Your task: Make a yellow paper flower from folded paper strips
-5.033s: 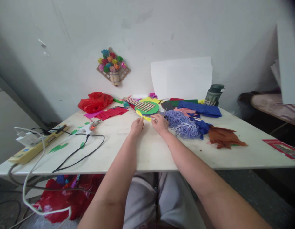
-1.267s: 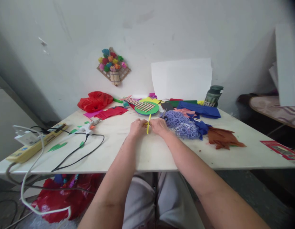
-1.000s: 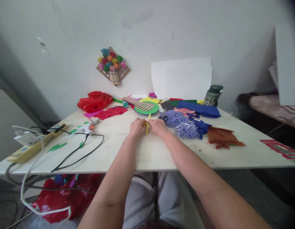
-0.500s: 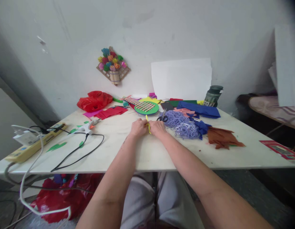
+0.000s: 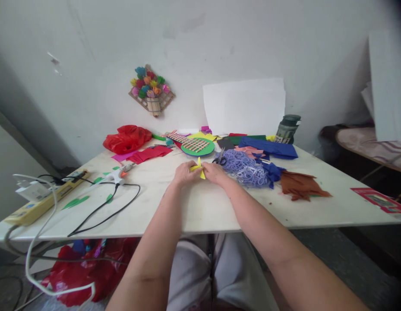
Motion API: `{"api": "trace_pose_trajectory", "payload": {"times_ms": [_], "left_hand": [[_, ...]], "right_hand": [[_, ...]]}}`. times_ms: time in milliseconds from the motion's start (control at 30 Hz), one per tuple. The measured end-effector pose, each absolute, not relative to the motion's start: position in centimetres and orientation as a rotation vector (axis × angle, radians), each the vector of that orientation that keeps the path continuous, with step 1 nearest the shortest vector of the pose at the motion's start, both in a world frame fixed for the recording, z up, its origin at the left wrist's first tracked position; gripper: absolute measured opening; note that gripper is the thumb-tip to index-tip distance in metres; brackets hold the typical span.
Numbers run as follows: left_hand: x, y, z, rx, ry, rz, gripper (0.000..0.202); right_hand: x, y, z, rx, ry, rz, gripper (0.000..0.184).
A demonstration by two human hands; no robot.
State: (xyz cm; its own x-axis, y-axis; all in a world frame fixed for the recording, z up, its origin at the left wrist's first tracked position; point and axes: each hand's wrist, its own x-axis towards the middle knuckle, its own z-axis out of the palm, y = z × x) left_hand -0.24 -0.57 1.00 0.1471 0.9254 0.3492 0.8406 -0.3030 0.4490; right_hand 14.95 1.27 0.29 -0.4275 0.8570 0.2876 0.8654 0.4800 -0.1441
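Yellow, thin-looking material (image 5: 199, 168), its petal-like ends splayed, sits between the two hands: the left hand (image 5: 185, 172) pinches one side in a narrow grip, and the right hand (image 5: 214, 172) seems to grip the other, though its fingertips are hidden. Just beyond both hands lies a green guitar-shaped piece (image 5: 206, 149) crossed by pale sticks (image 5: 196, 144); scissors (image 5: 220, 160) rest just beside the right hand, against purple yarn (image 5: 247, 167), while a glue gun (image 5: 117, 176) lies well left of the left hand. Uneven pulling could tear or crease the small yellow piece, and a loose pinch could let it slip; a rightward sweep of the right hand might knock the scissors or snag the yarn
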Motion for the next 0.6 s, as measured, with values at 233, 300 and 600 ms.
{"api": "trace_pose_trajectory", "payload": {"times_ms": [233,300,600], "left_hand": [[-0.58,0.13,0.40,1.761,1.326,1.231,0.029],[-0.58,0.08,0.40,1.604,1.210,1.289,0.032],[-0.13,-0.13,0.15,1.381,0.975,1.296,0.042]], "right_hand": [[15.53,1.98,-0.28,-1.031,-2.227,0.808,0.023],[15.59,2.13,-0.43,-0.944,-2.139,0.993,0.020],[15.43,2.02,-0.24,-0.827,-1.952,1.210,0.021]]}}
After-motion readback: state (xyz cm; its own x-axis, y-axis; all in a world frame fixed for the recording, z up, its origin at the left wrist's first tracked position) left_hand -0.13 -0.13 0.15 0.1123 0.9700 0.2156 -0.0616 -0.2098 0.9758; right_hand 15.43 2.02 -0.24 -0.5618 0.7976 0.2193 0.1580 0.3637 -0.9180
